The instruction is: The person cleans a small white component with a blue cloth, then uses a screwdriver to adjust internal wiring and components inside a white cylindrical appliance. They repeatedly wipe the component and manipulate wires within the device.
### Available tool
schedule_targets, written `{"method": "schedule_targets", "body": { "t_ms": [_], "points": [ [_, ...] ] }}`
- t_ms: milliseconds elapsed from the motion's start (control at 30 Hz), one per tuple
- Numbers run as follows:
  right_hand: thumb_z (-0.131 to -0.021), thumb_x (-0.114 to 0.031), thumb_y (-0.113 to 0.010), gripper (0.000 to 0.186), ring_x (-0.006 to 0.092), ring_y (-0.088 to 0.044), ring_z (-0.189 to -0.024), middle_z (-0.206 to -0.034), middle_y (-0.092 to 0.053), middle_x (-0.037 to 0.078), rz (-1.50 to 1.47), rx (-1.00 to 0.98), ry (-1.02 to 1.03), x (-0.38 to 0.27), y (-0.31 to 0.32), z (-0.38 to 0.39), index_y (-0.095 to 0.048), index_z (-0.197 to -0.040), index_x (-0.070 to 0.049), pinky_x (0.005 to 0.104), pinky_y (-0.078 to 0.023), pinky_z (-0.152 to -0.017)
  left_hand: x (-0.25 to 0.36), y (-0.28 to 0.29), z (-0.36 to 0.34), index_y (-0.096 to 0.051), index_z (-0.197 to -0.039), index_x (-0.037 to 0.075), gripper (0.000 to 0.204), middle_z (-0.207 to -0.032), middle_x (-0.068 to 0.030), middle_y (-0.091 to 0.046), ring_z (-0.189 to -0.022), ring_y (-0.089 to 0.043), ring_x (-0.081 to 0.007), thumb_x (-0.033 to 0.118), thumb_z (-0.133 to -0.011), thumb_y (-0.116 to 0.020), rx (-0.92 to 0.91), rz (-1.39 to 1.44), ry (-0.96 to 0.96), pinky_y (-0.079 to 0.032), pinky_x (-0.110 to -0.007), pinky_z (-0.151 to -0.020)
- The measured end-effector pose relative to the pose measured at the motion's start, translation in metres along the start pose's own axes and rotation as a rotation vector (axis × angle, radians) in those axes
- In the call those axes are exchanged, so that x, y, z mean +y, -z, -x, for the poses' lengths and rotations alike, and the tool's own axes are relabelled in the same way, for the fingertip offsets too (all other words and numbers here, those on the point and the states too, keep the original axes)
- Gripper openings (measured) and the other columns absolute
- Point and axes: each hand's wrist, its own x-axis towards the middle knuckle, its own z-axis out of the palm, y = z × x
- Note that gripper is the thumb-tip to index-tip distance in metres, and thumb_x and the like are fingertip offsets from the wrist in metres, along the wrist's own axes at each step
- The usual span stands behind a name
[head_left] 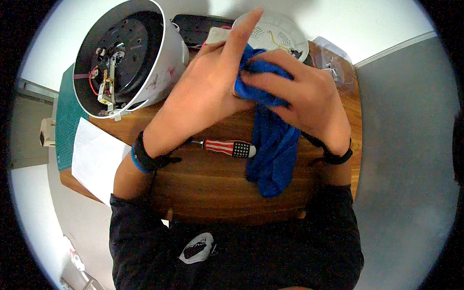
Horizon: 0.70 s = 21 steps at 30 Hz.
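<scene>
A blue cloth (273,154) is bunched between my two hands, and its loose end hangs down over the table. My right hand (309,92) is closed on the bunched part, its fingers bent over it and slightly blurred. My left hand (205,84) meets the cloth from the other side, with one digit stretched upward. Its other fingers are hidden behind the hand and the cloth. Below the hands lies a screwdriver (229,148) with a red, white and black patterned handle, its white end touching or close to the cloth.
At the left stands a white round housing (166,63) with wires and metal parts inside. A white round cover (290,34) and a black case (198,29) sit behind my hands. A clear plastic container (333,55) is at the right. White paper (96,154) overlaps the wooden table (208,193).
</scene>
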Motion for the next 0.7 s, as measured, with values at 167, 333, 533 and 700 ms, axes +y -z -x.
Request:
{"method": "schedule_targets", "body": {
  "t_ms": [167, 333, 533, 700],
  "points": [
    [-0.072, -0.006, -0.082, 0.05, 0.0328, -0.074, -0.091, -0.124, -0.065, 0.002, -0.081, -0.107, 0.069, 0.008, 0.011, 0.0, -0.07, -0.117, -0.021, 0.0423, -0.062, -0.075, 0.006, 0.022, -0.012, -0.005, -0.17, 0.004, 0.108, -0.156, -0.0405, -0.041, -0.141, -0.055, -0.0469, 0.018, -0.093, -0.08, -0.191, -0.08, 0.053, -0.052, -0.047, -0.11],
    [-0.071, -0.006, -0.083, 0.048, 0.0386, -0.071, -0.1, -0.121, -0.065, 0.005, -0.184, -0.195, -0.057, 0.033, 0.019, 0.01, -0.066, -0.115, -0.017, 0.0458, -0.06, -0.083, 0.034, 0.052, -0.028, -0.007, -0.17, 0.006, 0.115, -0.147, -0.0374, -0.052, -0.13, -0.063, -0.0463, 0.022, -0.088, -0.086, -0.344, 0.311, 0.439, -0.053, -0.05, -0.108],
    [-0.079, -0.004, -0.079, 0.051, 0.0405, -0.068, -0.115, -0.127, -0.07, 0.015, -0.043, -0.108, -0.264, 0.056, 0.011, 0.019, -0.066, -0.128, -0.01, 0.0458, -0.056, -0.095, 0.037, 0.037, -0.015, -0.009, -0.17, 0.005, 0.119, -0.137, -0.0281, -0.062, -0.128, -0.065, -0.0388, 0.022, -0.085, -0.09, -0.218, 0.177, 0.191, -0.052, -0.05, -0.111],
    [-0.087, 0.001, -0.075, 0.061, 0.0279, -0.071, -0.118, -0.128, -0.073, 0.018, -0.206, -0.052, -0.347, 0.054, 0.005, 0.013, -0.06, -0.146, -0.006, 0.0368, -0.053, -0.104, 0.035, 0.036, -0.013, -0.009, -0.17, 0.004, 0.119, -0.138, -0.026, -0.062, -0.132, -0.063, -0.0376, 0.024, -0.086, -0.09, -0.265, 0.283, 0.15, -0.048, -0.049, -0.115]
  ]
}}
